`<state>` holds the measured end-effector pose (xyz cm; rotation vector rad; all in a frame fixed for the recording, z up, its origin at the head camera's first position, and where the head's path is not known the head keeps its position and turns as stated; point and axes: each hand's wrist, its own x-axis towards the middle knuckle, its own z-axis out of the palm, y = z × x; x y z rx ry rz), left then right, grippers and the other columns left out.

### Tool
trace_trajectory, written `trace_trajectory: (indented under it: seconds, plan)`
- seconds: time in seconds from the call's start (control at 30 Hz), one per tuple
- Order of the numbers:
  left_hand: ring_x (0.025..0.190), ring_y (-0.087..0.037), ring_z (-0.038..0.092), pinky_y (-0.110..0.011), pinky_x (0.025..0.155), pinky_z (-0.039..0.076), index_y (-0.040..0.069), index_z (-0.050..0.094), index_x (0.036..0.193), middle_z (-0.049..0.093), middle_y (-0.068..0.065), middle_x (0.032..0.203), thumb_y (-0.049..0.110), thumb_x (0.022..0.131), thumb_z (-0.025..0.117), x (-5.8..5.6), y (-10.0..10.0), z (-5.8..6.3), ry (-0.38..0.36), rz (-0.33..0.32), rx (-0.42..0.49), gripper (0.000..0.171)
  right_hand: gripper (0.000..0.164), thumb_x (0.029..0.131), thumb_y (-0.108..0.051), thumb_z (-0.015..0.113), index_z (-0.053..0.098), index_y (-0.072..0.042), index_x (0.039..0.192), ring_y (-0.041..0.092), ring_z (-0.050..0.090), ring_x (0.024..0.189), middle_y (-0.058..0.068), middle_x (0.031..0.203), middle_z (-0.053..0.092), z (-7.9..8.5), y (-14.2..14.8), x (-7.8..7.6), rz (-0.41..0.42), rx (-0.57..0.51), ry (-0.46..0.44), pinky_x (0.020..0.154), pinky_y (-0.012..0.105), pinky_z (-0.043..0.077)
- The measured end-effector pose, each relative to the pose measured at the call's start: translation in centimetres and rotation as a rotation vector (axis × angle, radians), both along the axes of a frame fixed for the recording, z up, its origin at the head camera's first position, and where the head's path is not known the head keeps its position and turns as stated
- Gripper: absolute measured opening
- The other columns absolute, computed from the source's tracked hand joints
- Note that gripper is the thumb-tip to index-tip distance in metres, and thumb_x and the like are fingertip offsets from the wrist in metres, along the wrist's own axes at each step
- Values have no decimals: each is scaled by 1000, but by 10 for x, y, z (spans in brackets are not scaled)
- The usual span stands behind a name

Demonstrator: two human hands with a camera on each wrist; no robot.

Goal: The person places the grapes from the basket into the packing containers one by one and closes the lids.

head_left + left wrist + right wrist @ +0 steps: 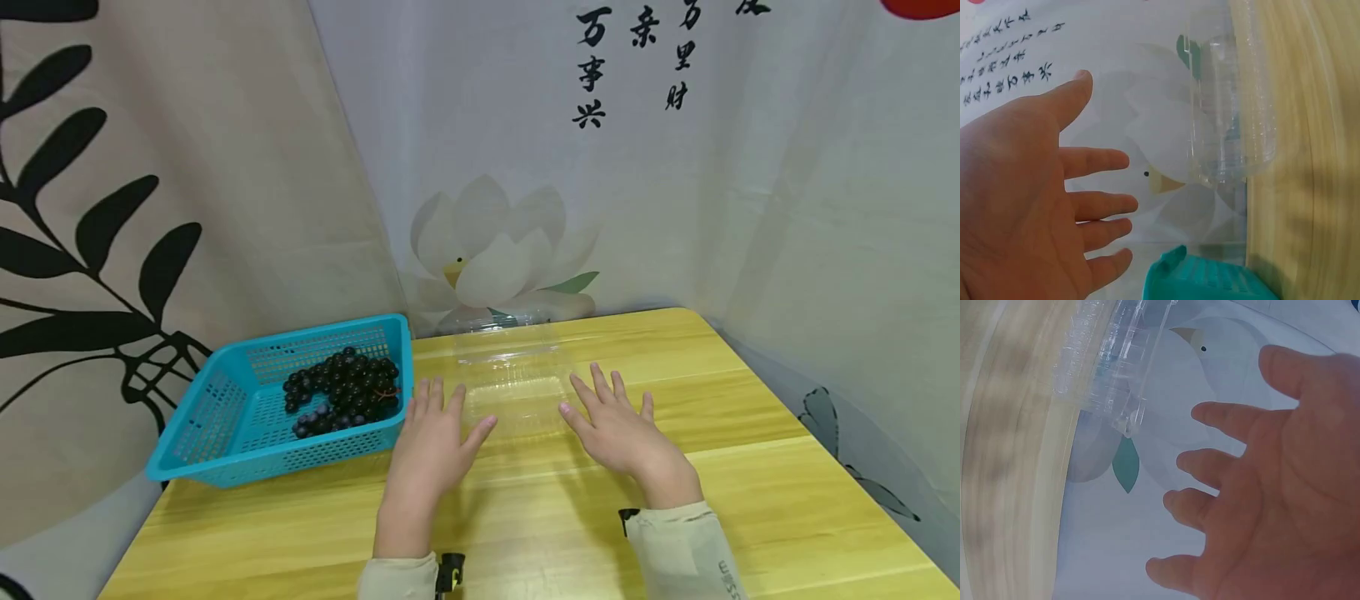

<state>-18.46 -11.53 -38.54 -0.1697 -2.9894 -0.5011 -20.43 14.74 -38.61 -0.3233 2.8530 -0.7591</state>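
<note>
Container [516, 387] of clear plastic, head view: lies on the counter [757, 467], ahead of and between both hands; left hand [435, 446] off its left side, right hand [618, 429] off its right. Both hands spread, fingers apart, gripping nothing. Which one is nearer to it: too close to call. Long axis seems to run left to right, across the reach, but foreshortening makes that unsure. Raised back part, probably the lid [506, 337], stands along the far side, hard to trace against the cloth backdrop [750, 208], whose print shows through. Blue basket [258, 417] with dark grapes [352, 387] sits left, clearly nearer the left hand; fingertips overlap its right end, contact can't be told. Left wrist view: palm in sight, thumb wide of the fingers, nothing held; container sits past the fingertips, apart from them, cut off by the top edge; only a corner of the basket shows at the bottom, grapes out of frame. Right wrist view: fingers splayed, holding nothing; container at upper left of frame, apart from the fingertips, cut off by the top edge, glare blurring where base and raised part meet; basket not in frame.
</note>
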Motion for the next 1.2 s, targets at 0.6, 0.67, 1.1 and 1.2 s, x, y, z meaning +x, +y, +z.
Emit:
trace_trajectory:
  seconds: [0.6, 0.67, 1.1, 1.2]
  plan:
    - [166, -43, 18, -64, 131, 28, 11, 37, 167, 19, -20, 177, 65, 106, 51, -21, 1, -20, -92, -6, 127, 82, 77, 113, -59, 33, 15, -14, 173, 54, -10, 163, 24, 178, -9, 15, -4, -19, 9, 47, 5, 120, 85, -10]
    - [166, -42, 18, -63, 130, 29, 11, 37, 167, 17, -20, 178, 66, 105, 51, -24, 2, -22, -94, -7, 129, 83, 77, 113, -59, 33, 14, -14, 173, 54, -10, 163, 25, 178, -9, 16, -3, -24, 14, 47, -1, 120, 85, -10]
    - [164, -46, 21, -64, 127, 35, 6, 27, 169, 11, -27, 177, 67, 105, 49, -46, 1, -27, -174, 39, 119, 91, 96, 106, -70, 43, 4, -13, 173, 53, -8, 163, 28, 177, -8, -1, 6, -60, 70, 7, -94, 123, 84, -6]
    - [161, -49, 28, -65, 123, 40, 2, 22, 169, 16, -31, 175, 67, 105, 52, -47, -2, -32, -206, 60, 129, 96, 109, 100, -75, 51, 1, -12, 173, 52, -4, 164, 29, 177, -4, -10, 7, -66, 90, 11, -116, 124, 83, -2]
